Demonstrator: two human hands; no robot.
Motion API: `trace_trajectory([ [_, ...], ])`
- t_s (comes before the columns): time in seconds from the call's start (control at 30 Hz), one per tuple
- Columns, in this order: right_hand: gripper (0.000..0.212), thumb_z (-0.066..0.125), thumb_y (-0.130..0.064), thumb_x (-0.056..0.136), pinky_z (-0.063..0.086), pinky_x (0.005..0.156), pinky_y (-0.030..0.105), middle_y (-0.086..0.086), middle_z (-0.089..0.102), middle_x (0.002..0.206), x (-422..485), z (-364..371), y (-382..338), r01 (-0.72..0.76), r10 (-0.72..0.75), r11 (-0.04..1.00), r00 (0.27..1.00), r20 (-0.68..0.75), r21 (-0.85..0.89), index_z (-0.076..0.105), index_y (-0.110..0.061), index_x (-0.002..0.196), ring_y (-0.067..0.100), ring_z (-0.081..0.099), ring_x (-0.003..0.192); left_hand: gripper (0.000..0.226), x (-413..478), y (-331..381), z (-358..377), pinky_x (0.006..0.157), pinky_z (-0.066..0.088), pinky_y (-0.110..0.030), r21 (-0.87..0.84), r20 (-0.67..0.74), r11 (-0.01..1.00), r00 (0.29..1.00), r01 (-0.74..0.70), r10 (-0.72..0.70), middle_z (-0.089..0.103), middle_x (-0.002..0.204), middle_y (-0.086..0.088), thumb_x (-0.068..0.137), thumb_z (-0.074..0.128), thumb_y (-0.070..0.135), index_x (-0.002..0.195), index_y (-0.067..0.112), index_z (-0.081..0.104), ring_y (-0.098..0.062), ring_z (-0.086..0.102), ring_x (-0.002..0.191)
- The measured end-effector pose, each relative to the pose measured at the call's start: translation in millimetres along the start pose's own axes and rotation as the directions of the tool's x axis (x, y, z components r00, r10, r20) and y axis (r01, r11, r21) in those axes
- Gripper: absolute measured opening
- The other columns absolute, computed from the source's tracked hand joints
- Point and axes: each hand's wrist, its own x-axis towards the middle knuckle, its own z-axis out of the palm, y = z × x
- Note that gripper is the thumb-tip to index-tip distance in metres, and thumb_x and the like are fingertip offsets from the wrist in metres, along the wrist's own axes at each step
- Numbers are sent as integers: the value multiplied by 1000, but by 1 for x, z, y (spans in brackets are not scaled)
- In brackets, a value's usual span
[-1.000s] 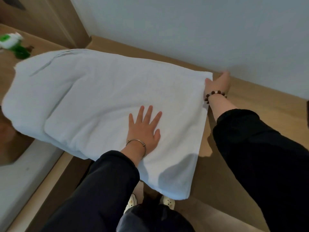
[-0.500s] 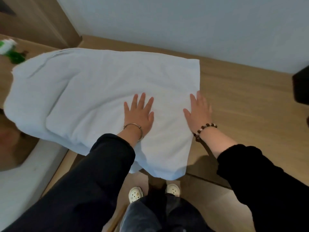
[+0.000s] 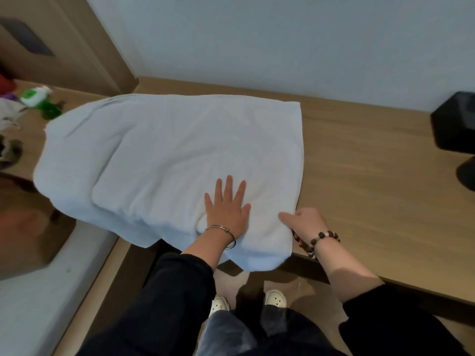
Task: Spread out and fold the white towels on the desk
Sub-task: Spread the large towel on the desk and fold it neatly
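A large white towel (image 3: 180, 155) lies spread over the wooden desk (image 3: 372, 176), with its near edge hanging over the front and its left part draped off the side. My left hand (image 3: 227, 209) presses flat on the towel near the front edge, fingers straight and spread. At the towel's right edge close to the near corner is my right hand (image 3: 304, 222); its thumb lies on top of the cloth and its fingers curl at the hem, pinching it.
A black object (image 3: 453, 124) stands at the desk's far right by the wall. A green and white bottle (image 3: 38, 98) and other small items sit on a surface at the left. A white bed edge (image 3: 38, 291) lies at the lower left. My feet are below the desk front.
My right hand slid back along the towel's right edge from the far corner to the near corner and now pinches it. My left hand stayed pressed flat on the towel.
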Motion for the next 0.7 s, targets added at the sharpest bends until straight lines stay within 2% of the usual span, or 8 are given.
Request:
trace_trajectory([
  [0.13,6,71,-20,80,50,62,21,-8,66,80,-8,8,-7,90,-87,996,984,159,-16,65,-23,79,10,63,78,56,3,-3,-3,114,-5,-51,-102,33,995,999,5,-1,-18,157,4,99,20,46,149,36,-5,-22,-20,143],
  [0.2,18,71,-12,79,53,83,35,3,69,100,-12,10,-6,65,-85,994,962,260,85,67,-17,95,21,64,97,54,5,-5,-6,113,-5,-51,-176,44,984,999,5,2,-14,158,5,100,23,42,150,36,1,-20,-18,144],
  [0.27,30,69,-2,79,47,97,45,12,67,112,-15,11,-5,9,-37,996,946,323,89,65,-5,108,29,60,107,52,6,-9,-10,114,-5,-50,-235,50,972,999,-3,15,-11,158,5,101,25,37,150,35,7,-19,-16,144],
  [0.37,32,69,-3,80,46,99,43,12,65,117,-16,9,-4,15,-5,1000,939,345,-26,63,-5,111,29,58,110,49,6,-13,-13,114,-6,-49,-296,55,955,998,-17,34,-8,159,6,102,25,32,150,32,12,-18,-14,144],
  [0.5,34,68,-5,83,49,96,44,13,64,115,-18,4,-2,-114,103,993,869,484,-7,60,-4,116,31,60,108,49,5,-13,-16,114,-5,-48,-296,48,955,999,-6,21,-7,159,6,102,25,29,150,31,13,-17,-13,145],
  [0.6,9,66,-16,87,49,66,33,7,68,85,-20,0,-3,57,-50,998,974,222,-24,68,-8,89,23,62,75,49,4,-8,-17,114,-5,-47,-307,36,952,999,12,-1,-8,158,7,103,22,28,150,31,11,-15,-14,144],
  [0.67,20,62,-25,89,47,61,28,2,68,77,-24,-3,0,157,-159,986,987,-38,-61,70,-9,82,19,62,71,48,3,-4,-19,114,-7,-46,-352,36,936,999,17,-5,-7,159,7,103,20,28,150,30,12,-16,-14,144],
  [0.7,25,59,-29,91,47,62,28,4,69,79,-25,-3,4,177,-180,983,981,-69,-40,71,-9,83,19,63,71,48,3,-1,-19,114,-7,-46,-359,34,933,999,16,-4,-7,159,7,103,20,28,150,30,12,-16,-14,144],
])
